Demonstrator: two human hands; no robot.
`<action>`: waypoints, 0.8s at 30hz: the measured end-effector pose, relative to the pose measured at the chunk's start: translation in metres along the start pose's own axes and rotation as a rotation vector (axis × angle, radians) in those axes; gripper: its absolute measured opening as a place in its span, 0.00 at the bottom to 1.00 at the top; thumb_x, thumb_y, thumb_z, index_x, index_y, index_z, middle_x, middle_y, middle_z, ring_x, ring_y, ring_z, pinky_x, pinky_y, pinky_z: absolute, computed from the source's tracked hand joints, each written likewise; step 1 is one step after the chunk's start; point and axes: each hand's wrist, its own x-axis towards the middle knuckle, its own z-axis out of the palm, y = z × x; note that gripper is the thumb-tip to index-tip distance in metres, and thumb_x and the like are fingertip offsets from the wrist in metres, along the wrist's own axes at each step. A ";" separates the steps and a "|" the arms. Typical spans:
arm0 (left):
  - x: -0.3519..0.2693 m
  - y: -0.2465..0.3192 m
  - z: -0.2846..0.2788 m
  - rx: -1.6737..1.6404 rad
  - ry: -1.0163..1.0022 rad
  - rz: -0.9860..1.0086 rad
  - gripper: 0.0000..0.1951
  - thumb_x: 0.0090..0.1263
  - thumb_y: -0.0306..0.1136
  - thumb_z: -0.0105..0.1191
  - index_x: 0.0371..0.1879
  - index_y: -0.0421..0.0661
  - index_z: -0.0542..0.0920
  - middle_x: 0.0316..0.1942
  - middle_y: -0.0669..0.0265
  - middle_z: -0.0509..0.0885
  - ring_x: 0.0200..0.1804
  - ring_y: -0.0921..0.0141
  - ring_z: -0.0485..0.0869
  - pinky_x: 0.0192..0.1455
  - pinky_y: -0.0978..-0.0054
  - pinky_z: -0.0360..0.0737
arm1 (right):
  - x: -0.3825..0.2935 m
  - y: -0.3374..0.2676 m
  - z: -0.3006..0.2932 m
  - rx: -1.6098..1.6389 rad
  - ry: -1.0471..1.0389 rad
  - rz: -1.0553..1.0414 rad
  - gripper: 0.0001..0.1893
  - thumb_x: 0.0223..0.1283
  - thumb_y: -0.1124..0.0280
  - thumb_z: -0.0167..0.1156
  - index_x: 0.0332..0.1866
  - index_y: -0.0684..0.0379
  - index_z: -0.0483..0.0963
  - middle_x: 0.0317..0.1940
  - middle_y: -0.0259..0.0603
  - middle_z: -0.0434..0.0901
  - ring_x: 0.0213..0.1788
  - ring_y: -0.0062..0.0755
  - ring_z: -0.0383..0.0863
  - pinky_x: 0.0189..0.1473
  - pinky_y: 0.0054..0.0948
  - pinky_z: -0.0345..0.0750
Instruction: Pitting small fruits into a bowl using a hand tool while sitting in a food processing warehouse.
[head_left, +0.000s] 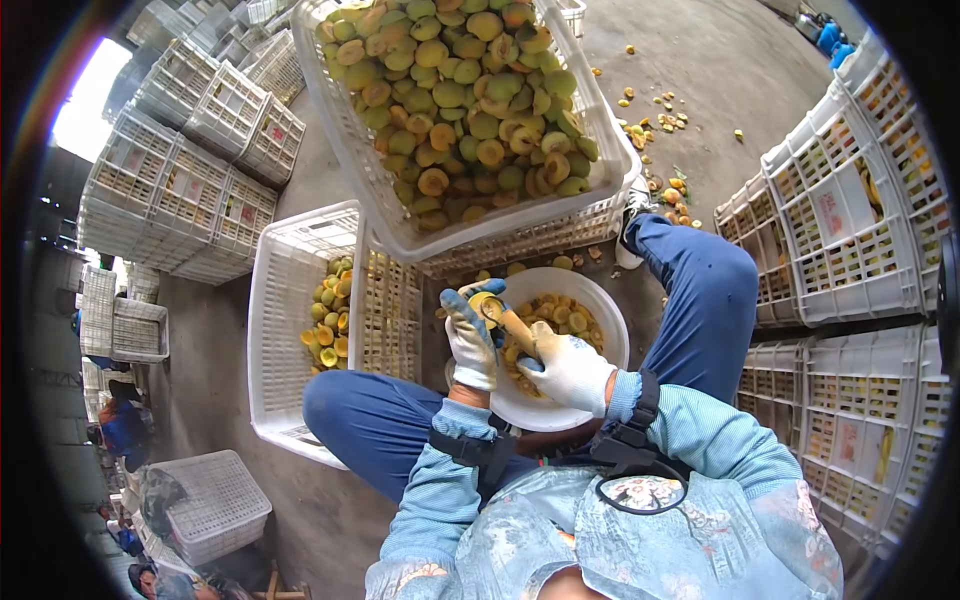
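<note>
My left hand (472, 337), in a white glove with a blue coated palm, is closed around a yellow-green fruit half (491, 307) with its cut face showing. In my gloved right hand (566, 364) is the wooden handle (519, 331) of a small tool. A dark curved metal loop at the tool's tip meets the cut face of the fruit. Directly below both hands stands a round white tub (615, 322), partly filled with fruit pieces or pits (562, 311); the hands hide part of it.
A white crate (259, 330) at left holds hollowed fruit halves (328, 322). Ahead, a large crate (352, 180) full of halved fruit (465, 90) rests on another crate. Stacked crates (847, 210) stand at right, more (180, 187) at far left. Fruit scraps (667, 120) litter the floor. People are at lower left.
</note>
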 end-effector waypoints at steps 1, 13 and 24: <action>0.001 -0.006 0.000 -0.007 0.013 0.014 0.37 0.65 0.69 0.31 0.38 0.43 0.79 0.24 0.70 0.78 0.21 0.79 0.75 0.21 0.88 0.68 | 0.001 0.000 0.002 -0.001 -0.002 0.012 0.20 0.58 0.58 0.56 0.45 0.64 0.66 0.32 0.59 0.78 0.38 0.57 0.79 0.39 0.44 0.75; 0.001 -0.023 -0.005 -0.006 -0.069 0.127 0.36 0.68 0.65 0.31 0.43 0.40 0.76 0.36 0.66 0.79 0.29 0.77 0.76 0.34 0.81 0.75 | 0.009 -0.002 -0.012 0.704 -0.452 0.110 0.13 0.58 0.64 0.58 0.39 0.63 0.72 0.22 0.32 0.74 0.19 0.19 0.73 0.17 0.21 0.69; -0.001 -0.026 -0.003 0.048 -0.090 0.214 0.32 0.71 0.61 0.34 0.42 0.40 0.78 0.32 0.67 0.79 0.32 0.79 0.75 0.36 0.81 0.74 | 0.011 0.003 0.004 0.652 -0.344 0.156 0.12 0.55 0.65 0.59 0.36 0.64 0.71 0.20 0.34 0.74 0.17 0.19 0.72 0.17 0.20 0.68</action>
